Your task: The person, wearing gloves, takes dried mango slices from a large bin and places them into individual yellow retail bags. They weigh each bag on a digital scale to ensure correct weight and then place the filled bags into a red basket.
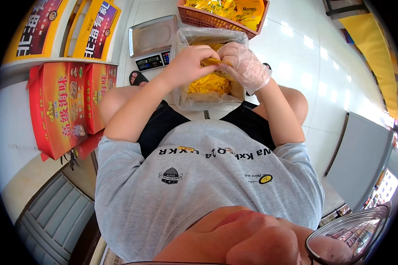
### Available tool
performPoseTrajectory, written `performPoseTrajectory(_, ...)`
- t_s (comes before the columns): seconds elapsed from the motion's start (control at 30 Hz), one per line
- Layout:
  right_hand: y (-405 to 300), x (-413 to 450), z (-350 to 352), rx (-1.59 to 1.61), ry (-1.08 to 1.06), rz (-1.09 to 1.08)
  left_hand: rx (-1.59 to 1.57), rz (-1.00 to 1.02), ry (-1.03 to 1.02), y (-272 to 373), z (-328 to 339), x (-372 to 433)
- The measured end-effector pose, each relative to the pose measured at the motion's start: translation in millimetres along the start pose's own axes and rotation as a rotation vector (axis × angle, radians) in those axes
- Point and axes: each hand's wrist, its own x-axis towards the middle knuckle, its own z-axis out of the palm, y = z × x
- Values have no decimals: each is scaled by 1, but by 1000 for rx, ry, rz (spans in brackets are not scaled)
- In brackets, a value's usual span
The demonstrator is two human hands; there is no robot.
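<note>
Between my hands, above a carton (182, 96) lined with clear plastic, is a small yellow packet (214, 62). My left hand (197, 61) is bare and pinches the packet's left side between thumb and fingers. On the other side my right hand (242, 64), in a clear disposable glove, grips the packet's right part; its fingertips are partly hidden. Below both hands, yellow strips (210, 84), which look like dried fruit, fill part of the carton. The carton stands on the floor between my knees.
A digital scale (154, 36) with a metal pan stands left of the carton. Beyond it sits a brown plastic basket (215, 21) of yellow packets (248, 11). Red gift boxes (58, 109) and yellow boxes (98, 31) line the left side. A grey panel (358, 159) is at right.
</note>
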Motion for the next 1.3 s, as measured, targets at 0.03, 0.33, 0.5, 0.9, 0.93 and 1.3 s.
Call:
performPoseTrajectory(0.03,-1,0,0,-43,-54,15,-1,-5,4,0,0,0)
performPoseTrajectory(0.33,1,-7,1,177,-87,228,-363,-290,-101,-3,6,-3)
performPoseTrajectory(0.5,2,-11,12,459,-48,429,-327,-400,-104,1,6,2)
performPoseTrajectory(0.9,7,-12,32,622,8,569,-272,-412,-54,-10,6,-1)
performPoseTrajectory(0.93,8,-12,33,630,26,582,-273,-415,-52,-9,5,-1)
performPoseTrajectory(1.3,11,-8,46,522,171,605,-95,-391,-41,-2,2,2)
